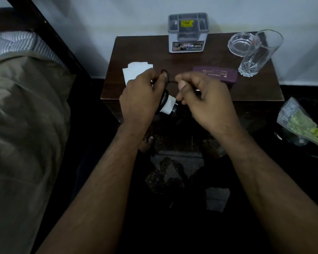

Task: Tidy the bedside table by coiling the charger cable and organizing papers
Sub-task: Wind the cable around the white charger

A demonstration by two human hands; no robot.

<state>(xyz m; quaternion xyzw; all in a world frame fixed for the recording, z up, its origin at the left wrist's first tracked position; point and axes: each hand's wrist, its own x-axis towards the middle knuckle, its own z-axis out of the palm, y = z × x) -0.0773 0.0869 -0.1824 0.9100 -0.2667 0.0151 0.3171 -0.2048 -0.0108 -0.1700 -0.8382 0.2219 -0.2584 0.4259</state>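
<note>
- The papers [134,71] lie loose near the bedside table's [255,88] left edge, partly hidden by the left hand; they are best left until the coil is finished.
- Black charger cable [166,77] loops are gripped in the left hand [141,92] above the front edge, the white adapter [168,105] hanging below; the loops should be kept even and pinned by the thumb.
- The free strand is pinched by the right hand [200,94]; it is best fed with light tension, clear of the spectacle case [216,74] and glass tumbler [257,54].
</note>
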